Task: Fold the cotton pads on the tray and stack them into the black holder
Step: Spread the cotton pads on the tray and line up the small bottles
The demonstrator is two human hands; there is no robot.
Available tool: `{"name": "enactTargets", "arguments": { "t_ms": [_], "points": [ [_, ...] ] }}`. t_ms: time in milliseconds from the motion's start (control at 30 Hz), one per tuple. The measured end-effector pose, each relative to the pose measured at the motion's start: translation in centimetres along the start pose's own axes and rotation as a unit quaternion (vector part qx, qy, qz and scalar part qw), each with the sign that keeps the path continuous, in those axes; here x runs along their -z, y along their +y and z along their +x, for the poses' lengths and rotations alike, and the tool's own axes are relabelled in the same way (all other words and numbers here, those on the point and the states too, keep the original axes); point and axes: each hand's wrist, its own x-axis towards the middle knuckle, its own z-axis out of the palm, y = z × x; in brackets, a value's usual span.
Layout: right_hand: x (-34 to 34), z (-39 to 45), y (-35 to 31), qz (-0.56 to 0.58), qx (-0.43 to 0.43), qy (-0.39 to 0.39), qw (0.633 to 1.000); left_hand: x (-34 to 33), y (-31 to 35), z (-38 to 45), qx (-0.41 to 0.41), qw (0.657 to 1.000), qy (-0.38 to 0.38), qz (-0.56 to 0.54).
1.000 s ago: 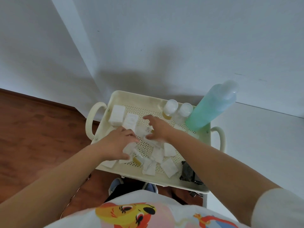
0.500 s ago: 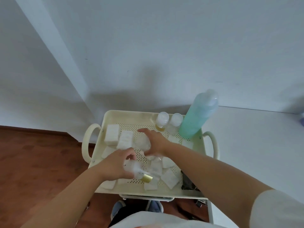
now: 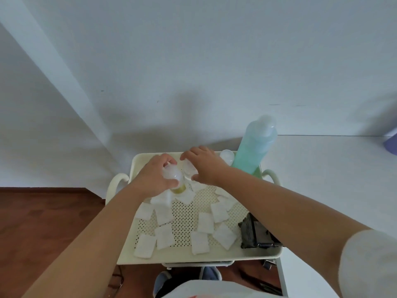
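The left hand [image 3: 154, 179] wraps a small bottle [image 3: 175, 179]; the right hand [image 3: 204, 166] pinches something clear. The cotton pads [image 3: 205, 222] look soft and light, so pinch one by its edge

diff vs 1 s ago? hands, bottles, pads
Left hand picked a small yellow-liquid bottle off the pads and carried it to the tray's far side. Right hand left the pads and now grips a small clear bottle. Green bottle, black holder and near pads unchanged.
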Motion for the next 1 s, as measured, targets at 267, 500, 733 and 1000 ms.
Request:
{"name": "enactTargets", "arguments": {
  "t_ms": [267, 500, 733, 1000],
  "points": [
    [-0.5, 2.0, 0.7, -0.110, -0.022, 0.009, 0.994, -2.1, 0.1, 3.1, -0.018, 0.994, 0.095, 0.044],
    [-1.8, 3.3, 1.1, -0.131, -0.040, -0.015, 0.990, -2.9, -0.7, 4.6, -0.008, 0.992, 0.111, 0.056],
    [-2.7, 3.5, 1.5, -0.137, -0.052, -0.001, 0.989, -3.0, -0.8, 5.0, -0.007, 0.991, 0.132, 0.025],
    [-3.4, 1.9, 0.3, -0.096, -0.034, 0.063, 0.993, -1.1, -2.5, 1.7, 0.013, 0.990, 0.124, 0.067]
  ]
}}
